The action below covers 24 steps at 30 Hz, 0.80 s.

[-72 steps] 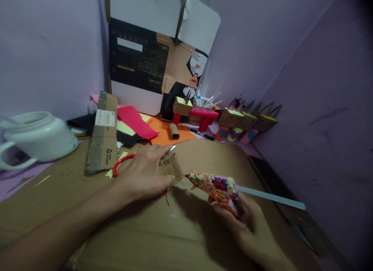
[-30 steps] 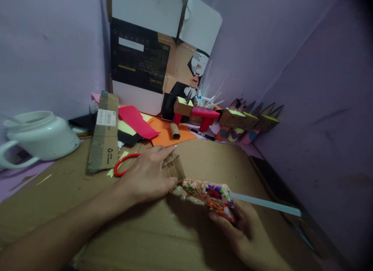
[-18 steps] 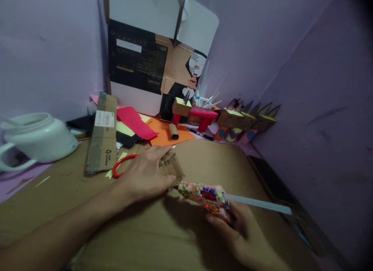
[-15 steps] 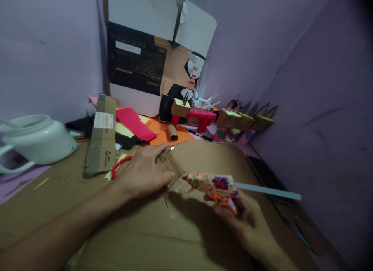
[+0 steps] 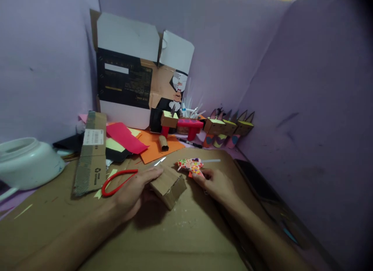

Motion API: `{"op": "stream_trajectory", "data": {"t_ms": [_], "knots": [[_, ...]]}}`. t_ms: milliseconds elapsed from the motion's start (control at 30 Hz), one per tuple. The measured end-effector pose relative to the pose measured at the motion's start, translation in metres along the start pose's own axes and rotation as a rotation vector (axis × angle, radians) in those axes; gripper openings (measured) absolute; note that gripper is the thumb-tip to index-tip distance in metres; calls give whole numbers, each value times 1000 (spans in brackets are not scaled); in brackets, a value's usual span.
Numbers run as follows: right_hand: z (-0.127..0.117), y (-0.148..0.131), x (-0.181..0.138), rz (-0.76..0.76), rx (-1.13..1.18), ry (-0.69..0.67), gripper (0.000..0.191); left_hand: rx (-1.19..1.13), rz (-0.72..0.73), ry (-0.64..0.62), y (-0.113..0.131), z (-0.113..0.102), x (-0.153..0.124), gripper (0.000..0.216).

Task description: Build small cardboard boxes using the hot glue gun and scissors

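Note:
My left hand [image 5: 138, 189] grips a small folded cardboard box [image 5: 168, 184] by its left side, tilted just above the cardboard-covered table. To its right, my right hand [image 5: 214, 182] is closed around the handle of a flower-patterned hot glue gun [image 5: 190, 164]. The gun's nozzle points left, past the box's far edge, and a pale glue stick [image 5: 211, 160] sticks out of its rear. Beside my left wrist lie scissors with red handles [image 5: 108, 185], their blades partly hidden by the hand.
A long cardboard strip [image 5: 91, 158] and coloured paper [image 5: 126, 138] lie at the back left, near a white pot [image 5: 32, 162]. An unfolded box [image 5: 125, 80] leans on the wall. Small cardboard figures [image 5: 215, 126] line the back right. A dark flat object [image 5: 256, 181] lies at right.
The cardboard box has been raised and turned in my left hand. My right hand has moved the glue gun farther back on the table. The view has shifted, exposing more of the scissors.

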State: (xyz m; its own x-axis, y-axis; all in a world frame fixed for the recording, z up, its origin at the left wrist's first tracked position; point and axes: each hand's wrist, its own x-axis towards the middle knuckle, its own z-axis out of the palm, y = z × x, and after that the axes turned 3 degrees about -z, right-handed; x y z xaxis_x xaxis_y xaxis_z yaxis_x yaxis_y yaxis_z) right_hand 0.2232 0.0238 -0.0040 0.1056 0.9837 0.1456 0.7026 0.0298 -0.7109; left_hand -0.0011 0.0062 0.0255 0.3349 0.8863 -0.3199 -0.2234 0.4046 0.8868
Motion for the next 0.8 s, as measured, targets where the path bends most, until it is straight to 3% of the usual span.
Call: {"op": "stream_trajectory", "data": {"t_ms": [100,200,267,333,400,533,600,733,800], "knots": [[-3,-1,-4,-70,-125,61,27,-146,-58,-36,-4,4,1,27],[-6,-3,-13,-168,-135,126,31,-232,-19,-125,-8,8,1,33],[-7,-7,-22,-310,24,127,51,-254,18,-152,-11,11,0,36],[-6,-12,-32,-444,256,18,77,-243,35,-184,-14,14,0,38],[-4,-15,-40,-507,322,-90,93,-209,30,-211,-19,16,0,38],[-1,-18,-45,-642,219,-119,75,-99,14,-252,-29,17,1,45],[-2,-18,-44,-642,206,-76,64,-18,80,-246,-31,15,2,58],[-2,-20,-46,-506,57,78,57,297,337,-211,-30,9,2,93],[4,-22,-48,-397,-90,165,57,435,345,-207,-28,9,0,94]]}}
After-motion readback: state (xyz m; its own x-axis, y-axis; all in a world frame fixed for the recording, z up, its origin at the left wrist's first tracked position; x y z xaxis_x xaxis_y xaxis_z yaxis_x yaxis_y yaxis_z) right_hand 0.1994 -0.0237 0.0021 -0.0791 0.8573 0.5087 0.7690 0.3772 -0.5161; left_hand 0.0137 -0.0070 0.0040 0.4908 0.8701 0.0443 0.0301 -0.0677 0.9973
